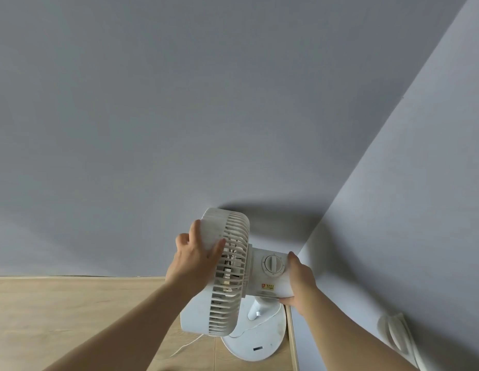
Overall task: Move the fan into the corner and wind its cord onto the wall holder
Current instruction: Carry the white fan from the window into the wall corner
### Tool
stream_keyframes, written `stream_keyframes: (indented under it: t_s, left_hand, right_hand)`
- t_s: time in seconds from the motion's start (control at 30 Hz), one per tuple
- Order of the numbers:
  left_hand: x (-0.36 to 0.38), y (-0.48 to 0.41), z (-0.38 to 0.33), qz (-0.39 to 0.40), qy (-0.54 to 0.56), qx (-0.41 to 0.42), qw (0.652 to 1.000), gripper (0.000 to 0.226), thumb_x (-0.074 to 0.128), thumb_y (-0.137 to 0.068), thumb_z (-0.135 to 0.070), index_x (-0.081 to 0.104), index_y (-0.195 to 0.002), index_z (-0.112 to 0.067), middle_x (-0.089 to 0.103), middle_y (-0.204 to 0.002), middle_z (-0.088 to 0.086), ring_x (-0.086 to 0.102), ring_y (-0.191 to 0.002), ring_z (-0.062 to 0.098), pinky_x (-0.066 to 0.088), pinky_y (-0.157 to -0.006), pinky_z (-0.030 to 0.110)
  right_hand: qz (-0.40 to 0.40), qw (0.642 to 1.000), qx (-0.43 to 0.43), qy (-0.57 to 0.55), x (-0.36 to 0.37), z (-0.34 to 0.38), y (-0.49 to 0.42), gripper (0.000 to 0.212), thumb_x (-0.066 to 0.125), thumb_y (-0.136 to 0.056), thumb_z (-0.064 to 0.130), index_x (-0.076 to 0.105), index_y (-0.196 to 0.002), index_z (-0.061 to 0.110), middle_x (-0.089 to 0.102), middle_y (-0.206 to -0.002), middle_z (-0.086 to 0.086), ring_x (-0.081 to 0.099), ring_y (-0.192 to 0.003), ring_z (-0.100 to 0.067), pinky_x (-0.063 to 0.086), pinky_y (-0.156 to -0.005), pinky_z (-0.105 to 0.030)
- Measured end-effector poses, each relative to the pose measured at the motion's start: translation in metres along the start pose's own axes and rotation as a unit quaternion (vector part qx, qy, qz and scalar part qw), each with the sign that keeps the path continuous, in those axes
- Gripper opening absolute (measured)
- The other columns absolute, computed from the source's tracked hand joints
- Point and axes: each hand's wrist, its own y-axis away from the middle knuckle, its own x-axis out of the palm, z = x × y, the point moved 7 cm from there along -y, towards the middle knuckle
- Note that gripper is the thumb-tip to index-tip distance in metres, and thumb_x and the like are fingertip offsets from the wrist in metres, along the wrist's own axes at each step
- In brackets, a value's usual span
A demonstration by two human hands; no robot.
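Observation:
A white pedestal fan [233,274] stands low in the head view, close to where two grey walls meet. Its round base [255,344] rests on the wooden floor beside the right wall. My left hand [198,253] grips the rim of the fan's grille housing. My right hand [300,279] holds the rear end of the motor housing, behind the round dial [272,264]. A thin white cord [189,345] trails from the base leftward over the floor. On the right wall, low down, sits a white wall holder [396,336] with cord loops on it.
The wall corner [308,236] runs up just right of the fan. Light wooden floor [72,317] stretches to the left. The back wall [179,103] and the right wall [434,183] are bare grey.

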Motion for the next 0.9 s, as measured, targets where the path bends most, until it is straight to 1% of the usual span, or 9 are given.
stream_keyframes:
  t_s: [0.23, 0.4, 0.47, 0.57, 0.6, 0.67, 0.73, 0.8, 0.9]
  left_hand:
    - [0.001, -0.001, 0.001, 0.026, 0.035, -0.03, 0.999, 0.061, 0.045, -0.088, -0.054, 0.02, -0.14, -0.034, 0.042, -0.128, 0.014, 0.057, -0.104, 0.035, 0.049, -0.094, 0.045]
    - [-0.003, -0.001, 0.011, 0.026, 0.088, -0.059, 0.994, 0.06, 0.048, -0.089, -0.049, 0.021, -0.14, -0.035, 0.042, -0.118, 0.011, 0.049, -0.09, 0.029, 0.046, -0.083, 0.036]
    - [-0.008, -0.001, 0.022, 0.029, 0.113, -0.076, 0.99, 0.061, 0.05, -0.089, -0.046, 0.02, -0.141, -0.035, 0.042, -0.124, 0.014, 0.049, -0.095, 0.031, 0.045, -0.083, 0.034]
    - [-0.016, 0.001, 0.042, 0.037, 0.136, -0.101, 0.985, 0.067, 0.054, -0.087, -0.046, 0.019, -0.142, -0.035, 0.044, -0.134, 0.015, 0.052, -0.113, 0.033, 0.047, -0.098, 0.043]
    - [-0.019, 0.001, 0.046, 0.047, 0.148, -0.114, 0.981, 0.068, 0.056, -0.087, -0.046, 0.018, -0.142, -0.035, 0.047, -0.133, 0.014, 0.054, -0.112, 0.033, 0.05, -0.094, 0.045]
    - [-0.022, 0.0, 0.048, 0.081, 0.169, -0.13, 0.974, 0.067, 0.057, -0.088, -0.041, 0.017, -0.142, -0.032, 0.054, -0.124, 0.011, 0.062, -0.091, 0.028, 0.057, -0.063, 0.033]
    - [-0.025, -0.001, 0.045, 0.099, 0.173, -0.134, 0.971, 0.066, 0.058, -0.09, -0.036, 0.018, -0.142, -0.029, 0.055, -0.114, 0.011, 0.06, -0.071, 0.022, 0.048, -0.045, 0.023]
    - [-0.027, -0.005, 0.043, 0.09, 0.177, -0.123, 0.972, 0.066, 0.059, -0.089, -0.035, 0.02, -0.141, -0.026, 0.054, -0.11, 0.011, 0.06, -0.076, 0.025, 0.049, -0.053, 0.028]
    - [-0.023, -0.011, 0.043, 0.078, 0.167, -0.115, 0.976, 0.066, 0.061, -0.087, -0.038, 0.023, -0.14, -0.026, 0.056, -0.114, 0.01, 0.06, -0.104, 0.033, 0.052, -0.088, 0.043]
  right_hand:
    - [0.004, 0.999, -0.013, 0.029, 0.0, 0.001, -0.004, 0.046, 0.037, -0.096, 0.05, 0.048, -0.11, 0.008, 0.057, -0.115, -0.018, 0.058, -0.108, -0.04, 0.051, -0.091, -0.057]
    - [0.016, 0.999, -0.02, 0.038, 0.008, -0.001, 0.0, 0.047, 0.038, -0.096, 0.05, 0.05, -0.107, 0.006, 0.059, -0.113, -0.02, 0.059, -0.106, -0.04, 0.05, -0.095, -0.055]
    - [0.033, 0.998, -0.022, 0.045, 0.016, -0.002, 0.002, 0.049, 0.038, -0.095, 0.05, 0.051, -0.111, 0.006, 0.059, -0.114, -0.019, 0.06, -0.105, -0.039, 0.051, -0.094, -0.054]
    - [0.066, 0.996, -0.017, 0.06, 0.029, -0.005, 0.005, 0.048, 0.038, -0.096, 0.049, 0.051, -0.115, 0.007, 0.059, -0.117, -0.02, 0.06, -0.106, -0.039, 0.05, -0.095, -0.054]
    - [0.072, 0.995, -0.016, 0.065, 0.033, -0.005, 0.008, 0.047, 0.038, -0.096, 0.048, 0.051, -0.115, 0.007, 0.059, -0.118, -0.02, 0.06, -0.106, -0.039, 0.051, -0.094, -0.054]
    - [0.077, 0.994, -0.017, 0.071, 0.037, -0.007, 0.008, 0.046, 0.039, -0.097, 0.045, 0.05, -0.118, 0.005, 0.059, -0.119, -0.021, 0.062, -0.106, -0.039, 0.052, -0.092, -0.055]
    - [0.085, 0.993, -0.016, 0.078, 0.042, -0.007, 0.008, 0.047, 0.04, -0.097, 0.043, 0.05, -0.12, 0.004, 0.058, -0.12, -0.021, 0.062, -0.104, -0.039, 0.052, -0.09, -0.055]
    - [0.09, 0.993, -0.013, 0.078, 0.043, -0.006, 0.009, 0.043, 0.04, -0.097, 0.041, 0.049, -0.118, 0.004, 0.058, -0.117, -0.021, 0.062, -0.1, -0.038, 0.053, -0.088, -0.052]
    - [0.088, 0.992, -0.013, 0.086, 0.039, -0.001, 0.005, 0.042, 0.041, -0.097, 0.041, 0.049, -0.117, 0.005, 0.056, -0.119, -0.021, 0.06, -0.104, -0.04, 0.053, -0.087, -0.051]
